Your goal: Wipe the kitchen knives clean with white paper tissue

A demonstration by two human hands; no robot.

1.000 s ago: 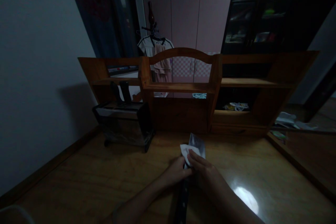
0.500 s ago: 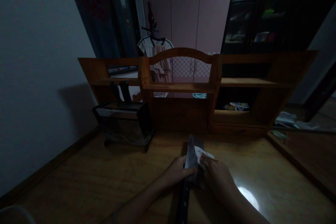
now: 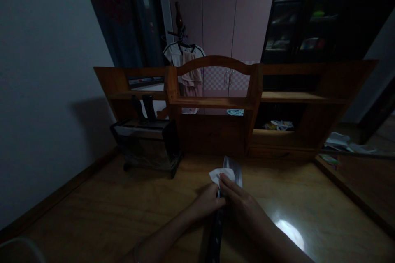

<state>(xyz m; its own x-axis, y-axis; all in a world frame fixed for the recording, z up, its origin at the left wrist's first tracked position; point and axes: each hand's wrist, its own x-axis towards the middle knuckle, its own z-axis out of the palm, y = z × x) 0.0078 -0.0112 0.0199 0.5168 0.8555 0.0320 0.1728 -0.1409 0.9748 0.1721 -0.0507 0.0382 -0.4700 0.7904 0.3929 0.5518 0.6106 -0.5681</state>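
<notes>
A cleaver (image 3: 237, 171) with a broad blade and a black riveted handle points away from me, its handle toward the lower edge of the view. My left hand (image 3: 210, 200) is closed on the lower part of the blade, just above the handle. In my right hand (image 3: 243, 203), a crumpled white tissue (image 3: 219, 174) is pinched over the blade and its left edge, covering part of the metal. Both hands are close together, and the right fingertips are partly hidden by the tissue.
A dark knife block (image 3: 146, 148) with black-handled tools in it stands on the wooden tabletop (image 3: 101, 213) to the left. Behind runs a wooden shelf unit (image 3: 212, 101). A wall (image 3: 46, 90) borders the left side. Light reflects off the tabletop at lower right.
My right hand and the tissue have moved left across the blade, from its right face to over its left edge. My left hand keeps its hold, and the blade has turned slightly.
</notes>
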